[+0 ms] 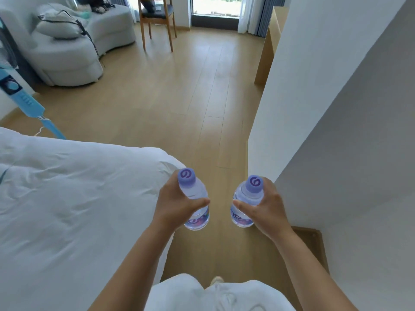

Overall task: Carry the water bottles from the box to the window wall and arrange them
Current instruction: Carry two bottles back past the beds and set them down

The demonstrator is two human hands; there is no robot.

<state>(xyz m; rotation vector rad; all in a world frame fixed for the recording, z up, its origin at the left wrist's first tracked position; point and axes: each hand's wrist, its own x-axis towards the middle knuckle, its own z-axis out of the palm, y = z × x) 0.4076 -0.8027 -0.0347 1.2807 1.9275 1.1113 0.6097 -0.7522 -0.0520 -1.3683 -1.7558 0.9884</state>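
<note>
Left hand: our left hand point(177, 205) is wrapped around the left bottle point(195, 199) at its shoulder, thumb across the front, so the bottle rides upright with its purple cap on top.
Right hand: our right hand point(265, 204) grips the right bottle point(247, 202) the same way, cap up.
Why held so: one bottle per hand, we judge, halves the trips; the two are kept apart in front of our waist so they do not knock together.
Where the bottles are: both in the air above the wooden floor point(179, 97), between the bed point(67, 198) and the white wall point(314, 86).
Box: not in view.
Surface: we see none carrying the bottles; the floor runs bare ahead.
Room: the window point(215, 7) stands at the far end, well away, with a wooden chair point(157, 21) and a grey sofa point(78, 43) to its left and curtains point(253, 14) to its right.
Progress: carrying is under way, we judge; arranging is not yet begun.
</note>
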